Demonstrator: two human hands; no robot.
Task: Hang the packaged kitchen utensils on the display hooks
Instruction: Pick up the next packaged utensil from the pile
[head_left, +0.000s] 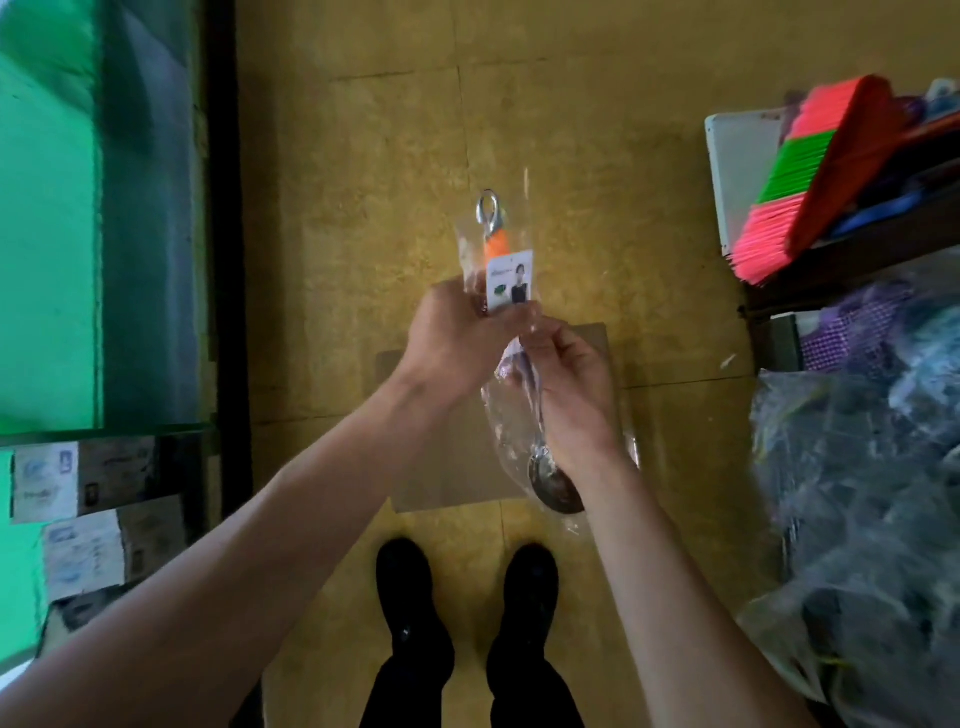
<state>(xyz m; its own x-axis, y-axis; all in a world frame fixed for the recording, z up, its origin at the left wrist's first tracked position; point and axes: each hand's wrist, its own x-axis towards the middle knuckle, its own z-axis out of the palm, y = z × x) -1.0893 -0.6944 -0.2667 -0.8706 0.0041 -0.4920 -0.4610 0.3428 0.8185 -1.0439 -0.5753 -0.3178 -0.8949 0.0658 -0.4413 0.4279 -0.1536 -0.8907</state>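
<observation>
The left hand (457, 338) and right hand (566, 395) both grip the bagged spoon (511, 283) above the floor (363, 208), its ring (487, 208) at 12 o'clock; it seems light and stiff in slippery plastic, so pinch the orange handle (494, 245).

Count's in: left hand (452, 338) and right hand (566, 384) make two, one packaged spoon (511, 280) dead centre, two black shoes (405, 582) at six o'clock, one broom (810, 176) at two, two printed boxes (47, 480) at eight.

Shop stockroom: bundled brooms (810, 171), bagged goods (857, 493), boxes (93, 478).
</observation>
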